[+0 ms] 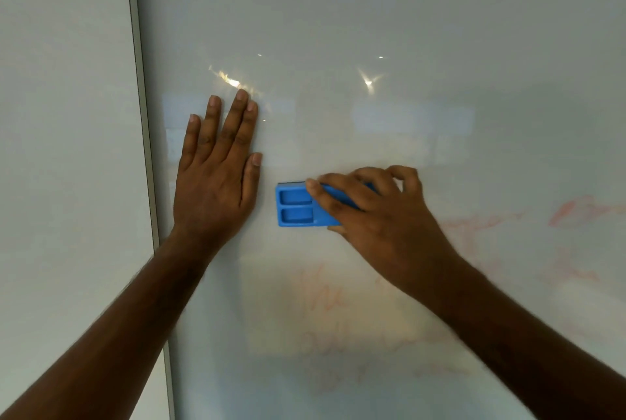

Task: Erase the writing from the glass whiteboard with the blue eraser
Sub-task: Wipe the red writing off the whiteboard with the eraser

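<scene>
Two hands | left hand [216, 179] flat on whiteboard [372, 30] | right hand [382, 213] grips blue eraser [298, 206]

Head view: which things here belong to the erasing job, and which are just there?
Job: blue eraser, gripped by right hand; glass whiteboard; faint red writing; left hand, flat on the glass.
Bystanders: metal frame strip; wall panel.

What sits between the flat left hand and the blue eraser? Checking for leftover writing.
Only bare glass whiteboard shows in the head view.
</scene>
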`<action>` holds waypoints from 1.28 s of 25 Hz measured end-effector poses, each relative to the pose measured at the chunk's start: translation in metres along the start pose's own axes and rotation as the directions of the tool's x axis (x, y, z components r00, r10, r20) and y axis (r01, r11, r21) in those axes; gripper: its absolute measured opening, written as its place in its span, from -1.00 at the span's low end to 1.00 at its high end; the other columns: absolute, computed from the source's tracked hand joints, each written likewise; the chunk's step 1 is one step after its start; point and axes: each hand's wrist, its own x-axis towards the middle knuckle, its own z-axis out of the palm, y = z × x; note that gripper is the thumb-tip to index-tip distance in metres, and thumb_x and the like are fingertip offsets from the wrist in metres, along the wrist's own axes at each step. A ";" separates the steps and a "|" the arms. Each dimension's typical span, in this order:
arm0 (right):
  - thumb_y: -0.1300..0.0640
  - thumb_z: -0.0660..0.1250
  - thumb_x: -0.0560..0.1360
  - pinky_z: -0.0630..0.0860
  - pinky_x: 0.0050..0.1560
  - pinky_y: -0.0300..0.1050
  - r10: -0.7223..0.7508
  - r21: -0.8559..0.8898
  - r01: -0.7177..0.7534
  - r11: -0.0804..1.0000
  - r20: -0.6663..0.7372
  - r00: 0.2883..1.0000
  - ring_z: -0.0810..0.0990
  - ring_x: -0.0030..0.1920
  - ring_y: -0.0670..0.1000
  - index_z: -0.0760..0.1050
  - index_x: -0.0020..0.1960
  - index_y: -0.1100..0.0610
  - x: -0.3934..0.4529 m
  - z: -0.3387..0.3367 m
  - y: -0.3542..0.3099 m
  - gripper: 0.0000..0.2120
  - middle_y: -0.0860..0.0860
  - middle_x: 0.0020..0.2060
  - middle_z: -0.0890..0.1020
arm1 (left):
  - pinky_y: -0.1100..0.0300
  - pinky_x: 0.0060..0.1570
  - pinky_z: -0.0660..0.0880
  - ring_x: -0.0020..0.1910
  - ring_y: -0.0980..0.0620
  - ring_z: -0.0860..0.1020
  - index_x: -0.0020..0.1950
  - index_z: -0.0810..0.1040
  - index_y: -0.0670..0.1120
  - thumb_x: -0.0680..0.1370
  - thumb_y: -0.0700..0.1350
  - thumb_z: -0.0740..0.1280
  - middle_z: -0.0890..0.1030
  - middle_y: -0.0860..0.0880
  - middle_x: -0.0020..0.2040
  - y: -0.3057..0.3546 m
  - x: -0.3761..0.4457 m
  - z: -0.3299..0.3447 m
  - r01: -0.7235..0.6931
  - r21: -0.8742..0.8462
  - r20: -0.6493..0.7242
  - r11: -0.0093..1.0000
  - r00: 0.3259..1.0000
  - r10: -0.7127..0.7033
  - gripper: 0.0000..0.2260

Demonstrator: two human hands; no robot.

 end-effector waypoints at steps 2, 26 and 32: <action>0.01 0.40 0.57 0.40 0.18 0.20 -0.038 0.032 0.038 0.999 -0.001 0.999 0.55 0.20 0.12 0.35 0.55 -0.03 -0.003 0.005 -0.019 -0.43 -0.08 0.40 0.52 | -0.15 0.76 -0.04 0.78 -0.17 0.03 0.78 0.13 -0.14 0.80 -0.04 0.07 0.13 -0.10 0.79 0.000 0.000 0.000 0.001 0.004 -0.004 1.000 1.000 -0.001 -0.46; 0.12 0.42 0.56 0.44 0.18 0.18 -0.155 0.037 0.153 0.987 0.039 0.987 0.59 0.21 0.12 0.37 0.55 -0.02 -0.055 -0.002 -0.007 -0.42 -0.05 0.40 0.53 | -0.20 0.75 -0.02 0.79 -0.16 0.01 0.79 0.10 -0.13 0.80 -0.03 0.06 0.09 -0.07 0.80 -0.004 -0.003 -0.001 0.004 0.000 0.018 1.000 1.000 -0.004 -0.45; -0.14 0.28 0.59 0.39 0.18 0.17 0.066 -0.008 -0.065 0.998 0.029 0.997 0.57 0.20 0.15 0.33 0.58 -0.06 -0.023 -0.019 0.074 -0.42 -0.08 0.39 0.54 | -0.19 0.75 -0.03 0.78 -0.18 0.02 0.79 0.11 -0.13 0.79 -0.04 0.07 0.11 -0.09 0.79 -0.002 -0.006 0.000 0.007 0.002 0.005 1.000 1.000 -0.007 -0.45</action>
